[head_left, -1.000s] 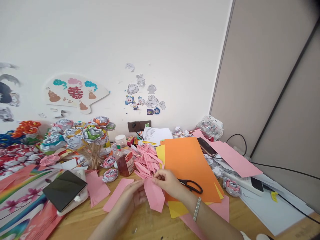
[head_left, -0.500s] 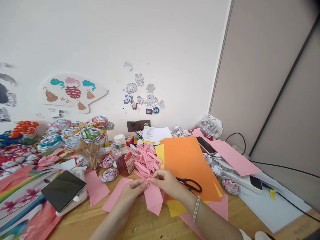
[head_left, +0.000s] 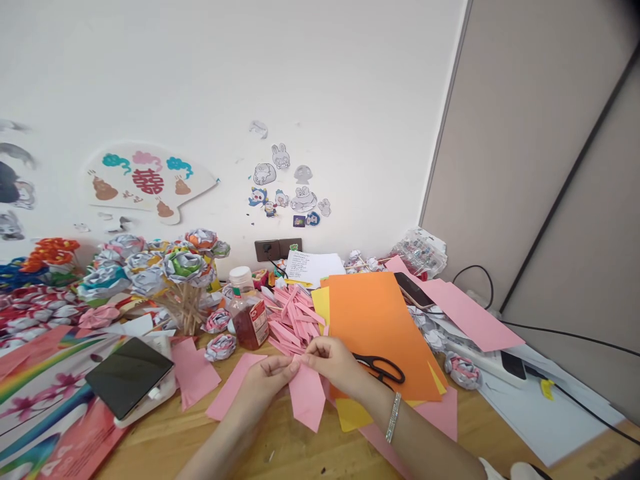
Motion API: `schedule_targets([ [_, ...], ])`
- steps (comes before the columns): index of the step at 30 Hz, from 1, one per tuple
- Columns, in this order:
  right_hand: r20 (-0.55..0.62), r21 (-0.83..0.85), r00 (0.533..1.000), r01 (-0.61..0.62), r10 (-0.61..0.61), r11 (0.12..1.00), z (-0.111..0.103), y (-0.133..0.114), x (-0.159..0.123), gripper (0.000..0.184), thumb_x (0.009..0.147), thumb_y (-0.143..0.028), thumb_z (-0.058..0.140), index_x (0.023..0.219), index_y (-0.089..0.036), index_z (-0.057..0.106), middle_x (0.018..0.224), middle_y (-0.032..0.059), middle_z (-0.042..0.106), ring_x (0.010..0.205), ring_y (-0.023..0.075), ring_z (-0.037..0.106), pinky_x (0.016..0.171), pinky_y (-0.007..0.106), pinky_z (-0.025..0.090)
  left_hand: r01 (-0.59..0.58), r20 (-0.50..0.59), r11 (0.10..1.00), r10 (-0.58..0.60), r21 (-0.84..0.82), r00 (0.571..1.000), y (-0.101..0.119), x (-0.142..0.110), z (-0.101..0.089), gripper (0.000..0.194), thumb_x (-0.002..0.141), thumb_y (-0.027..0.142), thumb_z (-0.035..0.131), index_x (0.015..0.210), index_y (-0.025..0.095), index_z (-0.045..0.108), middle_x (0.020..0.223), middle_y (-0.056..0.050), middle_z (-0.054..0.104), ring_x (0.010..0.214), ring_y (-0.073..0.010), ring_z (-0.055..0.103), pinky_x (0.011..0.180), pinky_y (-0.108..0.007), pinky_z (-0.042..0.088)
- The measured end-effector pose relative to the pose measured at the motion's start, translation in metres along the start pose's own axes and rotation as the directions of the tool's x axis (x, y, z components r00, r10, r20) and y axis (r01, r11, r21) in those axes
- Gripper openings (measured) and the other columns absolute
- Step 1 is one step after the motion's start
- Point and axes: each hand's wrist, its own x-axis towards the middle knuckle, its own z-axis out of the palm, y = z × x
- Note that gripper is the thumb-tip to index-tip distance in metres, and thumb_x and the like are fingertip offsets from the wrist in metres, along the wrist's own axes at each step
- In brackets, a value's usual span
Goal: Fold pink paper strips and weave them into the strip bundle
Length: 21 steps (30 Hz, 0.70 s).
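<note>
Between both hands a piece of pink paper point(head_left: 307, 400) hangs down toward me, its lower end cut or folded to a point. My left hand point(head_left: 270, 379) pinches its upper left edge between thumb and fingers. Opposite it, my right hand point(head_left: 330, 363) pinches the top edge, fingertips almost touching the left ones. The exact fold under the fingertips is hidden. Just beyond my hands lies a heap of folded pink paper strips point(head_left: 293, 317). Black-handled scissors point(head_left: 383, 370) rest on orange paper point(head_left: 370, 320) beside my right wrist, their blades partly covered by it.
A bottle of reddish-brown liquid point(head_left: 250, 323) stands behind my left hand. Further left are paper flowers point(head_left: 185, 267) on sticks and a dark tablet-like device point(head_left: 129, 378). Pink sheets point(head_left: 235, 387) lie on the wooden table point(head_left: 280, 457). A phone point(head_left: 413, 290) sits right of the orange paper.
Both hands keep their pinch on the pink paper and have hardly moved. The paper's hanging end has turned slightly; the whole view has shifted a little.
</note>
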Motion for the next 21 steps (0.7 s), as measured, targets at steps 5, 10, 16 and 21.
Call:
schedule_targets([
  [5,-0.006,0.008,1.0,-0.001,0.001,1.0,0.0004,0.0022,0.0008,0.021,0.07,-0.033,0.056,0.064,-0.014,0.052,0.059,-0.0031,0.046,0.055,0.0081,0.041,0.051,0.02,0.033,0.009,0.042,0.999,-0.011,0.046,0.999,0.0012,0.0018,-0.0021,0.025,0.055,0.035,0.071,0.067,0.013,0.066,0.06,-0.002,0.068,0.062,-0.0156,0.06,0.062,-0.025,0.046],
  [10,-0.027,-0.062,1.0,0.0,-0.001,0.998,0.002,0.0055,0.0014,0.016,0.07,-0.028,0.055,0.063,-0.014,0.052,0.057,-0.0038,0.046,0.053,0.0079,0.041,0.049,0.019,0.031,-0.037,0.021,0.989,0.034,0.142,0.999,-0.0019,0.0043,-0.0036,0.027,0.056,0.039,0.068,0.063,0.014,0.064,0.056,-0.001,0.065,0.059,-0.0156,0.058,0.06,-0.026,0.045],
  [16,-0.022,-0.21,0.999,0.024,-0.03,0.977,0.0025,0.0081,0.0003,0.009,0.07,-0.021,0.053,0.063,-0.015,0.054,0.059,-0.0033,0.049,0.056,0.0088,0.043,0.05,0.019,0.031,-0.191,-0.007,0.881,0.215,0.432,0.976,-0.0078,0.0068,-0.0065,0.027,0.061,0.041,0.063,0.054,0.015,0.057,0.047,0.004,0.054,0.048,-0.0122,0.049,0.047,-0.02,0.035],
  [21,0.03,-0.265,0.999,0.037,-0.03,0.964,0.0012,0.0095,0.0004,0.009,0.07,-0.022,0.054,0.064,-0.015,0.055,0.057,-0.0037,0.048,0.054,0.0085,0.042,0.049,0.018,0.03,-0.242,0.049,0.833,0.251,0.498,0.967,-0.0072,0.0046,-0.0072,0.029,0.067,0.041,0.055,0.051,0.017,0.05,0.047,0.006,0.045,0.047,-0.011,0.041,0.046,-0.02,0.028],
])
